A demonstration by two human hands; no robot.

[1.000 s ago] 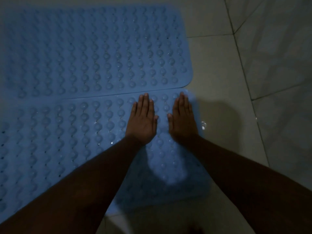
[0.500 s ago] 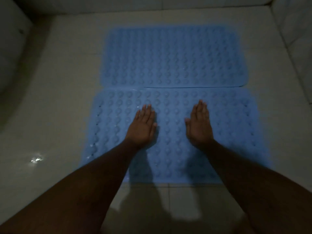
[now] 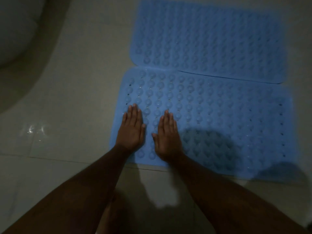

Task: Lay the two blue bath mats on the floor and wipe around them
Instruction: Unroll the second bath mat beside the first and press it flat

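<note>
Two blue bath mats covered in round bumps lie flat on the pale tiled floor, long edges meeting. The far mat (image 3: 211, 39) slightly overlaps the near mat (image 3: 228, 119) along their shared seam. My left hand (image 3: 131, 127) rests palm down on the near mat's left end, fingers straight and together. My right hand (image 3: 167, 134) lies flat just beside it, also palm down on the near mat. Neither hand holds anything.
A curved white fixture (image 3: 18, 36) rises at the upper left. A wet, shiny patch (image 3: 34, 130) glints on the floor tiles (image 3: 76, 98) left of the mats. Shadows of my arms fall across the near mat's lower right.
Both hands have slid from the right end, through the middle, to the left end of the near mat, staying flat. The view has swung left with them.
</note>
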